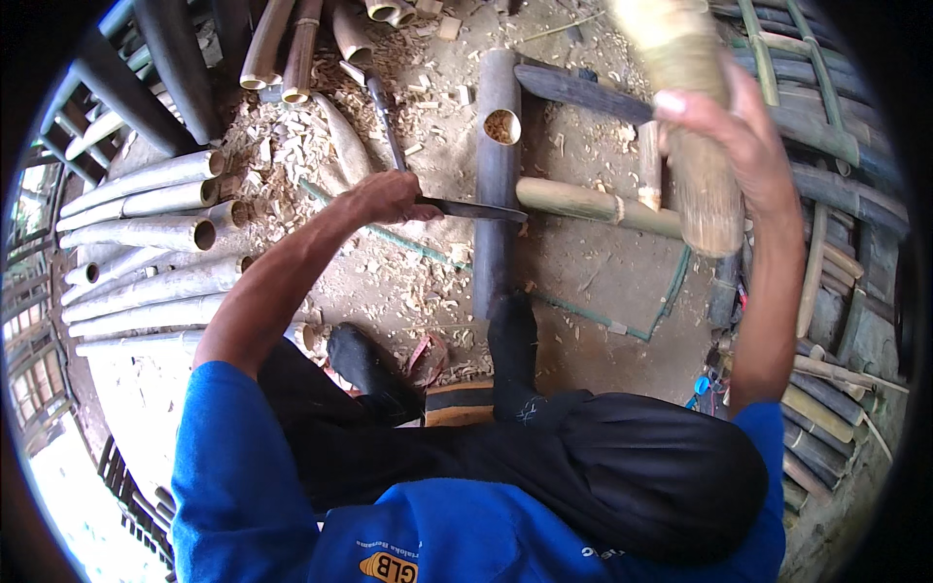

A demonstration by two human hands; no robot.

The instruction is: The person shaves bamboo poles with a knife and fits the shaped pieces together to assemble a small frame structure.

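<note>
My left hand (389, 197) is closed on a knife (471, 209). Its dark blade points right and lies across a thick, dark bamboo pole (494, 257). Toward the pole's far end is a round hole (501, 126) with shavings inside. My right hand (724, 126) grips a thick wooden club (709, 199), raised at the right and apart from the pole; its far end is blurred. My socked foot (513, 340) rests against the pole's near end. A paler bamboo pole (573, 201) meets the dark one from the right, and a dark bamboo piece (583, 92) adjoins it farther away.
Several cut bamboo poles (146, 233) lie stacked at the left. More bamboo (826, 146) is piled at the right. A long, narrow tool (387, 121) lies beyond my left hand. Wood chips (292, 146) and a green strap (418, 248) are on the floor.
</note>
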